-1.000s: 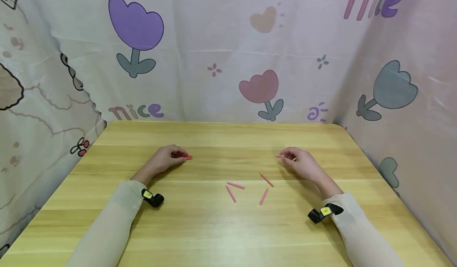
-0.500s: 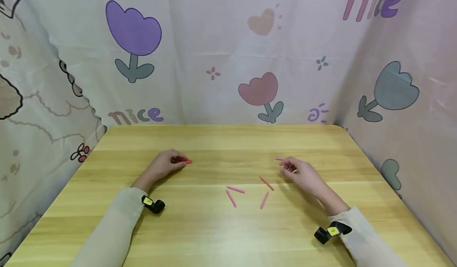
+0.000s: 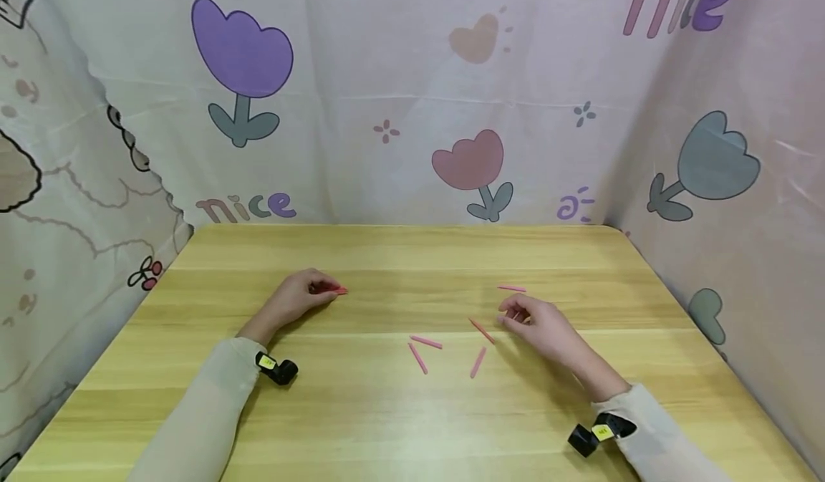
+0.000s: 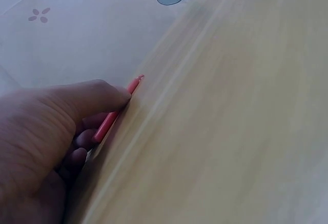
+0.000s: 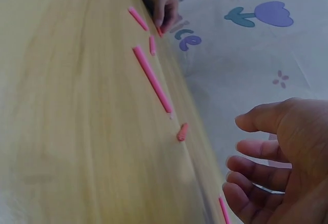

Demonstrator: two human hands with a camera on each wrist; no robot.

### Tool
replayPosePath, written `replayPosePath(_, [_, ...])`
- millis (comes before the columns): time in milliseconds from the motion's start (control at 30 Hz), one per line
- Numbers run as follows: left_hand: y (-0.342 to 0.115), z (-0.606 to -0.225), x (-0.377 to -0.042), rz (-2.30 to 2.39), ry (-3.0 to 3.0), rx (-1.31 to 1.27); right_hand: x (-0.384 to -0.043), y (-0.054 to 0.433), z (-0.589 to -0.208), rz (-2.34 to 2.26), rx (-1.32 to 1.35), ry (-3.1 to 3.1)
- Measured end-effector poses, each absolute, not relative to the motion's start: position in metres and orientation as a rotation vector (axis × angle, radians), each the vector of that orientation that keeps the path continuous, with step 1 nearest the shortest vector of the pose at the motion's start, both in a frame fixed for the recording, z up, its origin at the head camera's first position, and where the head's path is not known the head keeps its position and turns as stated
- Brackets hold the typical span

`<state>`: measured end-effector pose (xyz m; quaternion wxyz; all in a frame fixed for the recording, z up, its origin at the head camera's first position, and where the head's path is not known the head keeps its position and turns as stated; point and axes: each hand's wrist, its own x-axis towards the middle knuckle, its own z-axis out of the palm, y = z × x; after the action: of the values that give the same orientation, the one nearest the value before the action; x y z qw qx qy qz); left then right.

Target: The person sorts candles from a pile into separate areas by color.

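Observation:
My left hand (image 3: 303, 296) pinches a red candle (image 4: 105, 126) between thumb and fingers, low over the wooden table at the left. The candle's wick end pokes out past the thumb in the left wrist view. My right hand (image 3: 536, 324) holds nothing, its fingers loosely bent and apart. Just beyond its fingertips lies a pink candle (image 3: 512, 288) on the tabletop. An orange-red candle (image 3: 481, 331) lies to the left of this hand. Nearer to me are three more pink candles: one slanted (image 3: 478, 362), one nearly level (image 3: 426, 342) and one leaning candle (image 3: 417, 359).
The wooden table (image 3: 361, 425) reaches back to a printed curtain (image 3: 361, 52), with more cloth hanging along both sides. Each sleeve cuff carries a small black camera, one at the left wrist (image 3: 277, 369) and one at the right (image 3: 599, 433).
My right hand has let go of the pink candle, which now lies on the table, and has drawn back towards me. The left hand keeps its grip in the same place.

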<state>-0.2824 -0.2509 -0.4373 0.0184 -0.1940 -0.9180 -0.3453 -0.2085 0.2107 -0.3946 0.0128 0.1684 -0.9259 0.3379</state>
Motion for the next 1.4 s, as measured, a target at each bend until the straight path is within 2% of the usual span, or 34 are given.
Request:
replayPosePath(400, [-0.252, -0.436, -0.286, -1.073, -2.836, -0.645, -0.204, 0.201, -0.401, 1.06, 0.732, -2.894])
replayPosePath(733, [-0.247, -0.43, -0.287, -1.058, -2.836, -0.631, -0.194, 0.195, -0.402, 1.01, 0.79, -2.893])
replayPosePath(1400, [-0.252, -0.442, -0.287, -1.043, -2.843, -0.626, -0.184, 0.185, -0.411, 0.884, 0.94, -2.963])
